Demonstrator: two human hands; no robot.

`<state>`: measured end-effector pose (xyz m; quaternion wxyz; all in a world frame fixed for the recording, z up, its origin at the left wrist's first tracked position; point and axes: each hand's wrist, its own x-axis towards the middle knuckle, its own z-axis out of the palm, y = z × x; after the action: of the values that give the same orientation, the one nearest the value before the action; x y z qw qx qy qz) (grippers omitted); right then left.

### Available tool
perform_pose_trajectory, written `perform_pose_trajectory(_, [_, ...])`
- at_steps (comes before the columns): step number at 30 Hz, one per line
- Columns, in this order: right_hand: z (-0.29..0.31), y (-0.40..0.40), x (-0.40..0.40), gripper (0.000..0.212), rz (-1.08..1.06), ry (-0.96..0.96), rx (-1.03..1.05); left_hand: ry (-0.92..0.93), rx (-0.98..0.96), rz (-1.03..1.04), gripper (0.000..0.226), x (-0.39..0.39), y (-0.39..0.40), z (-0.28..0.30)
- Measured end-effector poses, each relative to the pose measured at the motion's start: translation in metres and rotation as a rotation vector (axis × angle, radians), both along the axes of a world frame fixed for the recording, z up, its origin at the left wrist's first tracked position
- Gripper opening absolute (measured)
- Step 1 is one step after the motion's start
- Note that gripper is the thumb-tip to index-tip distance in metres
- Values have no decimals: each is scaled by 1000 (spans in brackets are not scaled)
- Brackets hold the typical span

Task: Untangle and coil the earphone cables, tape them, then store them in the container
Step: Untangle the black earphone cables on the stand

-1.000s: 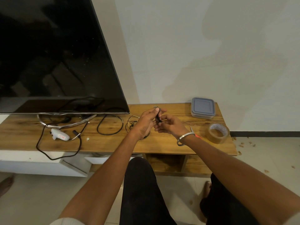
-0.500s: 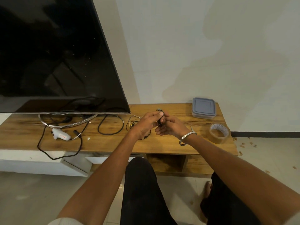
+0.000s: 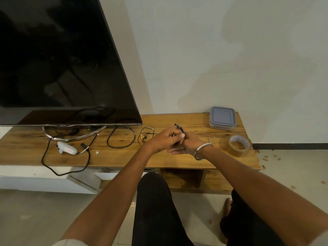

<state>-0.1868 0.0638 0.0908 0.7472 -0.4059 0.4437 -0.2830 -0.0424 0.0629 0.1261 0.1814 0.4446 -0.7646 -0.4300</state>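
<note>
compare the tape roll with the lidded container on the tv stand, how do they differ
The brown translucent tape roll is a round ring, open through its middle; the grey square plastic container is boxy and closed by its lid. The tape roll sits near the stand's front right corner, the container further back by the wall. The tape roll looks amber-brown, the container bluish grey. Both rest untouched on the wooden TV stand, right of the hands.

There is one view, from a wide-angle camera worn on the person's head, looking forward and down. It sits above and behind both forearms, which reach away from it to the middle of the picture. Beyond them the wooden desk (image 3: 186, 160) runs across the frame at mid distance, with the wall behind it filling the upper part. The floor and the person's knees lie nearest, at the bottom edge.
</note>
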Motion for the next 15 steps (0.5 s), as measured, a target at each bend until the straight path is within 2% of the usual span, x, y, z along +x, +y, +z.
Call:
perform_pose_trajectory(4, [-2,3,0,59,13,9,-20,-35,-17,-22,32,-1,-2,-1])
perform_pose_trajectory(6, [-3,4,1,51,-13,17,-30,-24,-1,-17,32,-2,-2,-2])
perform_pose_trajectory(8, [-5,3,1,54,-59,-8,-6,27,28,7,33,-3,-2,-1])
perform_pose_trajectory(11, [-7,0,-1,61,-113,-89,59,167,67,83,35,-3,-4,-2])
perform_pose_trajectory(15, [-6,-1,-4,30,-124,-126,8,457,208,204,32,-4,-6,-8])
